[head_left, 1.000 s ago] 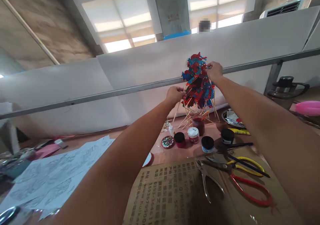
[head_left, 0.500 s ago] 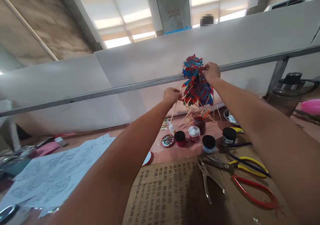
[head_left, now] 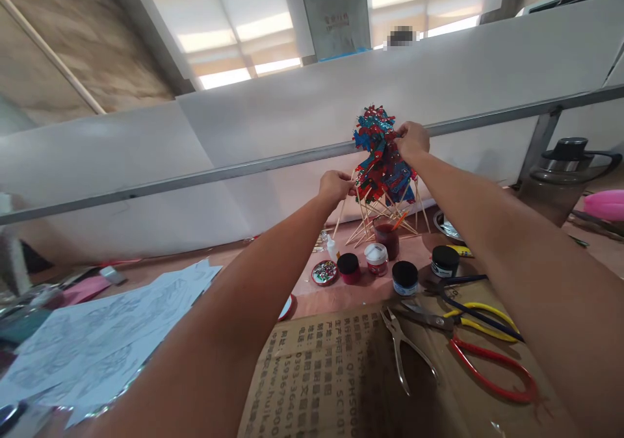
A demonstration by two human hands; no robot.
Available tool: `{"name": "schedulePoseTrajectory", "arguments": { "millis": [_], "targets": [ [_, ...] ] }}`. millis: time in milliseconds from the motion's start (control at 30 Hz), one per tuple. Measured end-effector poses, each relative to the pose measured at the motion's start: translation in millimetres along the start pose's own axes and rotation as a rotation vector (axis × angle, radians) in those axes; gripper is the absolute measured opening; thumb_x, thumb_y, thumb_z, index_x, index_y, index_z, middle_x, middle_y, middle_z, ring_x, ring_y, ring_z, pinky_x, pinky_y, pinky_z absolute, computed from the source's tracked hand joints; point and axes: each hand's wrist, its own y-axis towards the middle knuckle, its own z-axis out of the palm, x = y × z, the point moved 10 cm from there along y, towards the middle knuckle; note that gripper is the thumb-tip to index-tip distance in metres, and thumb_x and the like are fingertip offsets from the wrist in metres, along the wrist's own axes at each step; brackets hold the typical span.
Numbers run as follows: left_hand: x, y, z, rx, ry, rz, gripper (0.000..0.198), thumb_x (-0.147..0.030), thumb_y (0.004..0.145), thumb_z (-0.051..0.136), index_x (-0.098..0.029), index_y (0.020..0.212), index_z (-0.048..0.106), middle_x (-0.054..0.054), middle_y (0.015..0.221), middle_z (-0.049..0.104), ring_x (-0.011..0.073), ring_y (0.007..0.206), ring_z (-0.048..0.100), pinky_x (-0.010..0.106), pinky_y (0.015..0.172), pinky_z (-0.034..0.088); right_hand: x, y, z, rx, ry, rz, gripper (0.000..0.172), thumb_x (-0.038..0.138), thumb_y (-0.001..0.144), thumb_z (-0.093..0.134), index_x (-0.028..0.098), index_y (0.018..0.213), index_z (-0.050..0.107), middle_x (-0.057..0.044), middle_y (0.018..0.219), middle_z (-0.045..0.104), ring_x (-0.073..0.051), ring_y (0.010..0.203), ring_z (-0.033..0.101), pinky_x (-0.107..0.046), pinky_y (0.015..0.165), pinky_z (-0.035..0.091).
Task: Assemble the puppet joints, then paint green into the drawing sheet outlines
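Observation:
At the back of the table a glittery red and blue craft figure (head_left: 377, 155) stands upright on several thin wooden sticks (head_left: 365, 220). My left hand (head_left: 335, 188) is closed at its lower left, thumb and fingers pinched on one of the sticks. Higher up on the opposite side, my right hand (head_left: 412, 141) pinches the figure's right edge; its fingertips are partly hidden by the figure. Just in front stand a cup of dark red liquid (head_left: 387, 242), a small white squeeze bottle (head_left: 332, 248) and a red dish of shiny sequins (head_left: 324, 272).
Paint jars with black lids (head_left: 349, 268) and a white-lidded jar (head_left: 376, 259) stand before the cup. Pliers (head_left: 400, 347) and red-handled scissors (head_left: 492, 366) lie on cardboard (head_left: 312, 386). Drawn sheets (head_left: 107, 334) spread at left; a large bottle (head_left: 556, 181) stands right, a metal rail (head_left: 253, 167) behind.
The figure has turned slightly between my hands, and its top has shifted a little left. Both hands keep nearly the same places and grips. My view has shifted slightly.

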Motion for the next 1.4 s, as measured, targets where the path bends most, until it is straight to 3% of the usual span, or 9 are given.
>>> {"name": "schedulePoseTrajectory", "arguments": {
  "millis": [233,467,667,833,967,1100,1200,1400],
  "targets": [
    [8,2,0.6,0.006,0.054,-0.032,0.016,-0.004,0.073,0.074,-0.011,0.086,0.067,0.002,0.053,0.064,0.0128,0.055,0.065,0.019,0.049,0.042,-2,2,6,0.003,-0.081,0.022,0.016,0.013,0.076,0.063,0.018,0.091,0.067,-0.008,0.098,0.067,-0.024,0.098,0.06,-0.042,0.091,0.046],
    [25,1,8.5,0.064,0.133,-0.08,0.01,-0.007,0.074,0.073,-0.011,0.081,0.067,0.006,0.06,0.069,0.0136,0.055,0.065,0.019,0.046,0.039,-13,0,18,0.07,-0.076,-0.063,0.022,0.018,0.076,0.066,0.014,0.098,0.066,-0.011,0.102,0.068,-0.024,0.098,0.061,-0.042,0.093,0.048],
    [33,-1,18.4,0.085,0.226,-0.08,0.01,-0.007,0.068,0.076,-0.012,0.069,0.068,0.003,0.049,0.062,0.015,0.049,0.061,0.024,0.05,0.045,-23,-13,18,0.11,-0.107,0.028,0.035,0.022,0.078,0.068,0.017,0.112,0.061,-0.012,0.114,0.065,-0.027,0.111,0.057,-0.045,0.096,0.045],
    [31,-6,24.5,0.091,0.241,-0.029,0.008,-0.01,0.069,0.075,-0.014,0.067,0.069,0.003,0.054,0.062,0.0147,0.051,0.06,0.025,0.051,0.046,-28,-24,5,0.075,-0.198,0.123,0.049,0.026,0.075,0.072,0.02,0.12,0.051,-0.016,0.127,0.053,-0.035,0.125,0.043,-0.055,0.099,0.039],
    [27,-16,18.6,0.067,0.227,0.021,0.008,-0.016,0.067,0.078,-0.014,0.071,0.071,0.004,0.061,0.067,0.0169,0.059,0.064,0.026,0.057,0.048,-30,-39,-16,-0.027,-0.186,0.126,0.046,0.026,0.076,0.068,0.019,0.117,0.05,-0.018,0.127,0.049,-0.037,0.124,0.039,-0.057,0.095,0.038],
    [21,-35,2.0,0.022,0.202,0.087,0.012,-0.019,0.069,0.075,-0.015,0.08,0.075,0.006,0.072,0.073,0.02,0.073,0.069,0.027,0.067,0.051,-36,-62,-40,-0.092,-0.15,0.1,0.038,0.022,0.077,0.06,0.021,0.113,0.048,-0.015,0.123,0.051,-0.033,0.118,0.041,-0.054,0.093,0.039],
    [14,-59,-13.4,-0.008,0.173,0.15,0.018,-0.018,0.074,0.068,-0.016,0.09,0.076,0.008,0.083,0.076,0.0205,0.08,0.069,0.029,0.073,0.053,-39,-83,-56,-0.068,-0.099,0.058,0.034,0.02,0.075,0.058,0.022,0.107,0.048,-0.013,0.115,0.055,-0.031,0.113,0.045,-0.053,0.094,0.039],
    [12,-146,-38.0,0.021,0.127,0.271,0.023,-0.016,0.077,0.061,-0.018,0.095,0.075,0.006,0.091,0.077,0.0191,0.083,0.069,0.03,0.078,0.053,-26,-146,-85,0.041,-0.007,-0.032,0.026,0.02,0.072,0.059,0.02,0.096,0.05,-0.008,0.096,0.059,-0.025,0.095,0.054,-0.043,0.09,0.042]
  ]
}}
